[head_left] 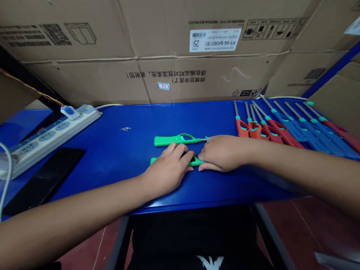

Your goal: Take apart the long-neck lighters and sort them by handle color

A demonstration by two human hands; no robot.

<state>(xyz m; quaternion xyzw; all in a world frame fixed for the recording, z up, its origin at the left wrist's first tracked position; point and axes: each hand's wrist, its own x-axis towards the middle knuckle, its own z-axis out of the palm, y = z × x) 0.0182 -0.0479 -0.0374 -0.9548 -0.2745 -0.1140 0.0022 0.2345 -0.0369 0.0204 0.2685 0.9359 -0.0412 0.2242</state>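
One green utility lighter (197, 162) is lying on the blue surface (107, 157) under the left hand (167, 171), whose fingers (181, 150) are curling over it. The right hand (221, 153) is touching its tip, fingers held together.

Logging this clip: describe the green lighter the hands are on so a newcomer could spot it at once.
On the blue table, left of the row of red and blue lighters, look for green. The nearer green lighter sits under the left hand and right hand; the farther green lighter lies uncovered.
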